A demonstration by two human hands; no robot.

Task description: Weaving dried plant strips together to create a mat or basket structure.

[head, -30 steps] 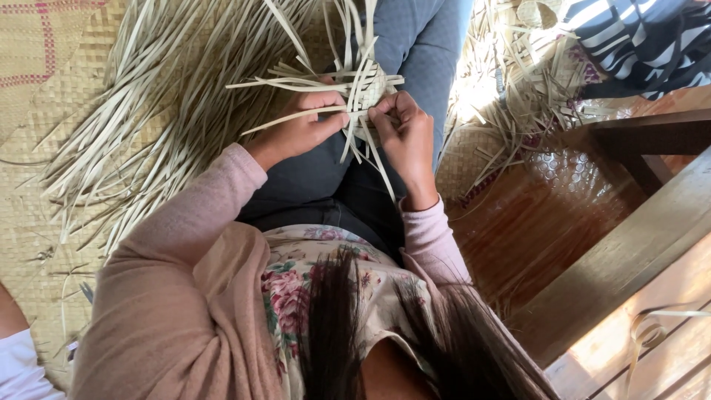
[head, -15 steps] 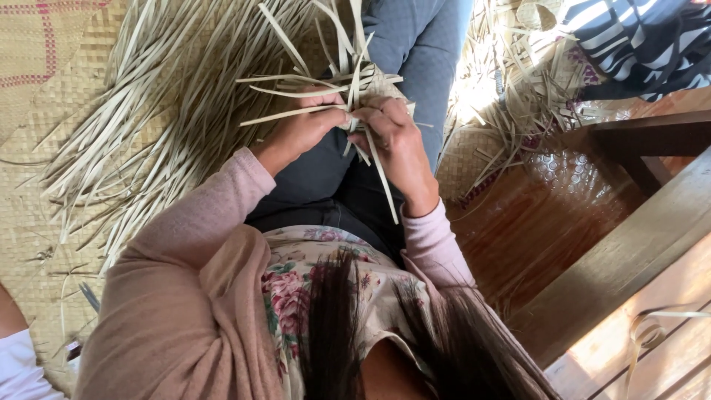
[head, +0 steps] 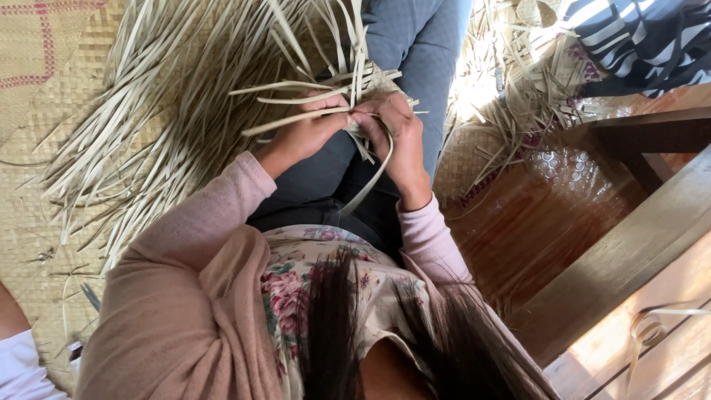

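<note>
A small woven piece of pale palm strips [head: 374, 83] rests over my lap, loose strip ends sticking out on all sides. My left hand [head: 307, 130] grips several strips at its left side, pinched between thumb and fingers. My right hand [head: 392, 133] pinches a strip at the piece's lower edge; that strip [head: 370, 185] curves down toward my waist. Both hands touch at the middle of the weave. I wear a pink cardigan and grey-blue trousers.
A heap of loose pale strips [head: 163, 111] lies on the woven mat [head: 29, 200] to the left. More strips [head: 518, 96] lie at the upper right beside striped fabric [head: 644, 41]. Wooden floor [head: 533, 230] and wooden furniture [head: 637, 252] stand to the right.
My hands have lifted the woven piece slightly and come closer together. The strip under my right hand, straight before, now bends in a curve toward my waist.
</note>
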